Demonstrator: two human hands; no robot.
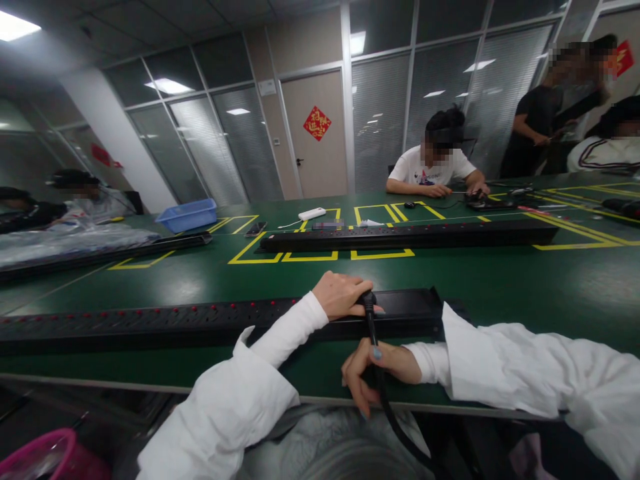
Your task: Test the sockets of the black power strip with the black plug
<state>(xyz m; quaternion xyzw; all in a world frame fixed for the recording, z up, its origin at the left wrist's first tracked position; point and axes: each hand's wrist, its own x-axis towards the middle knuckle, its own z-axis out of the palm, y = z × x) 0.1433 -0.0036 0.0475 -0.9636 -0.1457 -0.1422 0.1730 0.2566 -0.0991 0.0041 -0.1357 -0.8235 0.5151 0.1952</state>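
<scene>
A long black power strip (165, 327) with a row of red dots along its top lies across the near part of the green table. Over its right-hand end, my left hand (343, 295) is closed around a black plug (368, 297), which stands above the strip's smooth section. Whether the plug touches a socket is hidden by my fingers. From the plug a thick black cable (400, 427) runs down past the table's front edge toward my lap. Just below, my right hand (377, 367) has its thumb and curled fingers around this cable.
A second black power strip (415, 235) lies farther back among yellow tape outlines. Behind it are a white power bank (312, 214) and a phone (255, 229). A blue bin (187, 215) stands left, near plastic wrapping (70, 240). A pink bucket (55, 453) is below. Several people surround the table.
</scene>
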